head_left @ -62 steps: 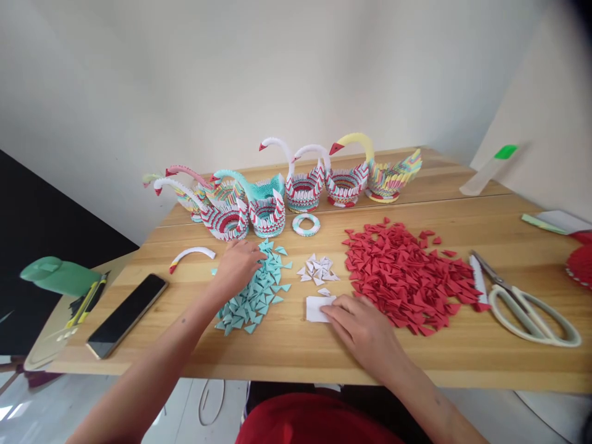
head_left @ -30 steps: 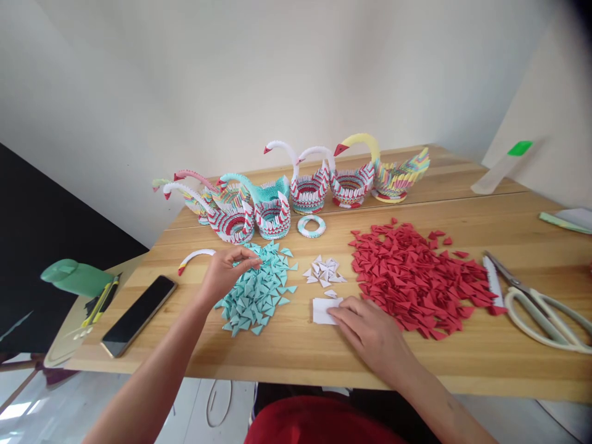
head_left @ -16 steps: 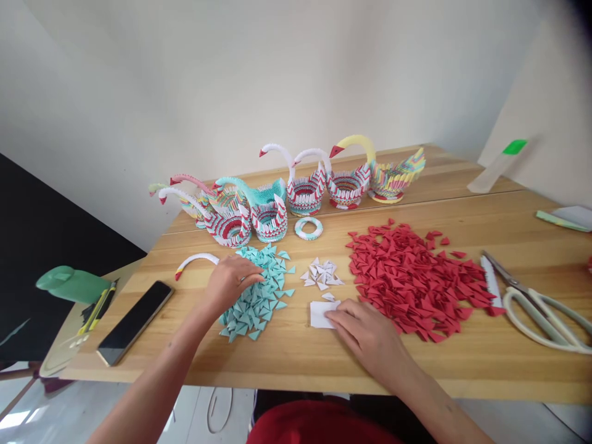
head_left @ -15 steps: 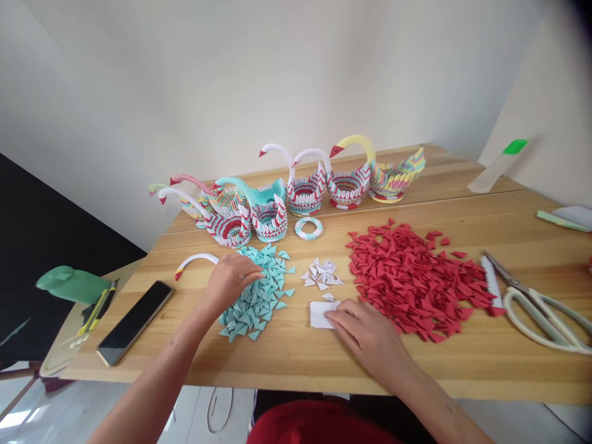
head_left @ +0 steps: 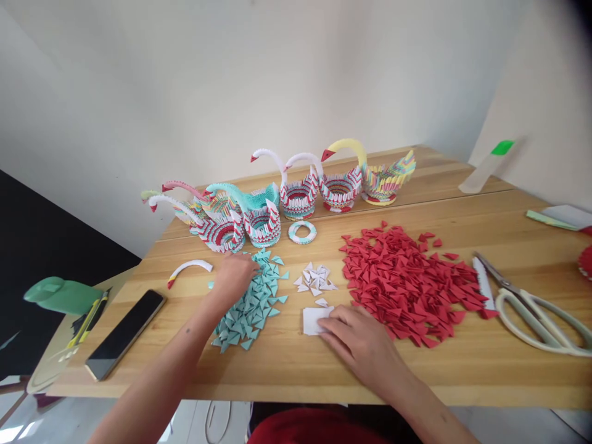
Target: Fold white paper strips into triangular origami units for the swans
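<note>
My left hand (head_left: 235, 275) is over the back left part of a pile of teal folded paper triangles (head_left: 252, 314). Its fingers are curled, and their tips are hidden, so whatever they hold does not show. My right hand (head_left: 363, 339) rests on the wood, thumb and fingers closed at the right edge of a small white paper rectangle (head_left: 312, 320) lying flat. Just behind the rectangle lies a small heap of white folded triangles (head_left: 316, 279). To the right spreads a large pile of red folded triangles (head_left: 407, 277).
Folded-paper swans (head_left: 298, 196) stand along the back. A teal-and-white ring (head_left: 302, 232) lies before them. A white curved neck piece (head_left: 189, 266) and a phone (head_left: 126, 333) are at left, a green bottle (head_left: 65, 296) beyond. Scissors (head_left: 531, 308) lie at right.
The view has shifted slightly. My left hand has moved a little farther back over the teal pile, uncovering a loose teal piece at its left. My right hand stays at the white paper.
</note>
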`<state>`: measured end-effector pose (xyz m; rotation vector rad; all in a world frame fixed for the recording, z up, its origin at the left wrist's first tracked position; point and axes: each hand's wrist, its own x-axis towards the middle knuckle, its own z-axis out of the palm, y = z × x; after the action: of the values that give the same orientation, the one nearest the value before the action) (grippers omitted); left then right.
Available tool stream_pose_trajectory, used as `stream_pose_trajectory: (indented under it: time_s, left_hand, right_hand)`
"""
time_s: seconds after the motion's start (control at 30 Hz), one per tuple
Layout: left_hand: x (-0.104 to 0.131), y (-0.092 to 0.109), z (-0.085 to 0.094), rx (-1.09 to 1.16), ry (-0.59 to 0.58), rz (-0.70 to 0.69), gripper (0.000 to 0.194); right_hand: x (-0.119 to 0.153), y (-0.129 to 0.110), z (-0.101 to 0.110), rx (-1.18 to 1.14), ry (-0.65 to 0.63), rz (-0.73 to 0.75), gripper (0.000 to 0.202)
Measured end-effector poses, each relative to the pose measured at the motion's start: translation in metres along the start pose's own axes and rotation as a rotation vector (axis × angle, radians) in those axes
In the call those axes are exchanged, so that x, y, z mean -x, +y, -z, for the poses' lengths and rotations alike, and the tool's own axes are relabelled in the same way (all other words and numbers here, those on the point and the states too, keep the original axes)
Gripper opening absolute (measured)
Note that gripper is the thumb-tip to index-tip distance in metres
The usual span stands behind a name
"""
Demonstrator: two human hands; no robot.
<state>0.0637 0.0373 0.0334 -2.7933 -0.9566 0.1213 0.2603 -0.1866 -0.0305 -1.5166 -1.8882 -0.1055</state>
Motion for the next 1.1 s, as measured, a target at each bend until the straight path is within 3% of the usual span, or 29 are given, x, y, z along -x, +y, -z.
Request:
stream_pose_trajectory:
  time_s: [0.47,0.57,0.63,0.73,0.8,0.87,0.97,1.1]
  left_hand:
    - [-0.006,0.0,-0.008,0.046,0.031,0.057,0.02]
    - [-0.002,-0.004,-0.004,0.066,0.083,0.069,0.021]
    - [0.007,-0.004,0.002,0.142,0.195,0.077,0.018]
    - [0.026,0.011,0.013,0.426,0.409,0.051,0.015]
    - [0.037,0.031,0.018,0.631,0.438,-0.009,0.015]
    - [0.045,0.052,0.021,0.744,0.46,-0.128,0.015]
    - [0.047,0.075,0.022,0.794,0.591,-0.287,0.013]
    - [0.044,0.082,0.019,0.826,0.721,-0.367,0.029]
  right_hand:
    - [0.0,-0.002,0.0,-0.006,0.012,-0.017,0.025]
    - [0.002,-0.002,0.001,0.002,0.021,-0.014,0.025]
    - [0.004,-0.003,0.004,-0.005,0.06,-0.009,0.022]
    - [0.001,-0.005,0.011,-0.067,0.204,-0.025,0.03]
    - [-0.009,-0.01,0.017,-0.125,0.256,-0.037,0.034]
    - [-0.023,-0.017,0.023,-0.174,0.229,-0.031,0.032]
    - [-0.045,-0.027,0.026,-0.277,0.186,-0.012,0.026]
    - [-0.057,-0.032,0.024,-0.36,0.181,-0.044,0.022]
